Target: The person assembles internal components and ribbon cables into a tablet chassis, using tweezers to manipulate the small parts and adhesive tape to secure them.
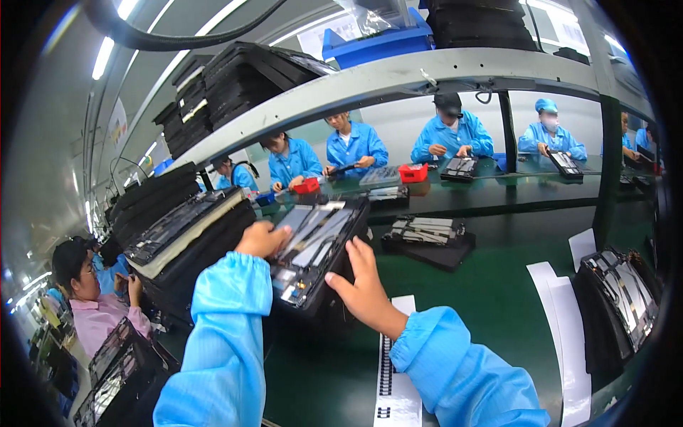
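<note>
Two red bins (413, 173) stand in front of the people across the green counter (469, 285); their contents are too small to make out. On the shelf (491, 65) overhead, a blue bin (377, 46) holds a clear plastic bag (371, 16). An opened electronic unit (313, 242) with grey cells lies tilted between the person's hands, right of a black stack (192, 260). The left hand (262, 240) is blurred, its bent fingers at the unit's left side; whether they grip, I cannot tell. The right hand (364, 288) has its fingers spread and released, just beside the right edge.
</note>
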`<action>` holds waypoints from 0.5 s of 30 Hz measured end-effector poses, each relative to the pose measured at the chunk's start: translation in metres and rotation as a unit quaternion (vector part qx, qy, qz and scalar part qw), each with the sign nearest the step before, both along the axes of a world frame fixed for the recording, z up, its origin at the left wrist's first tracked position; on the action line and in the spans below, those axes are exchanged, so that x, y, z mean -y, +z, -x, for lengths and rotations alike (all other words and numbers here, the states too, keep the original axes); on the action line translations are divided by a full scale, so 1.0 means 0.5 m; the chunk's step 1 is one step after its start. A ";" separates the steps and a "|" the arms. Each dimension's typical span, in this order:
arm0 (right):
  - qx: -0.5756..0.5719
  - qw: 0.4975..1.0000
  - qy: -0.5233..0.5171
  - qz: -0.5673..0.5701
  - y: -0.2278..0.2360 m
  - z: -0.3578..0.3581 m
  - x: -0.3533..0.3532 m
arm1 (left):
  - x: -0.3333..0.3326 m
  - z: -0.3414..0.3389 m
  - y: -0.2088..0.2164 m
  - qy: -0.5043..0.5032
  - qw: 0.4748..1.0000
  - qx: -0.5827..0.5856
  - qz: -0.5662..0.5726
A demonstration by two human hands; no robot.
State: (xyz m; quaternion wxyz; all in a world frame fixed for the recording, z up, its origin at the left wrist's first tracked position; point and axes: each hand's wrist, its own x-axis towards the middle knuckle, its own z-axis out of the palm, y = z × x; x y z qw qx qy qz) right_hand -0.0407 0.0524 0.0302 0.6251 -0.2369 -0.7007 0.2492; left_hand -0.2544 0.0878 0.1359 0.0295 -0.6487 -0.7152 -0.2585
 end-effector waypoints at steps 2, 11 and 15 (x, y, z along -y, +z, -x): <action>0.072 0.996 -0.040 0.037 -0.009 0.013 -0.005 | -0.003 0.013 -0.026 0.027 0.999 -0.024 0.003; 0.103 0.992 0.012 0.070 -0.002 -0.018 -0.123 | 0.025 0.006 -0.013 0.092 0.987 -0.131 -0.012; 0.351 0.885 -0.305 0.009 -0.082 -0.175 -0.222 | 0.165 -0.200 0.000 -0.159 0.944 -0.124 -0.262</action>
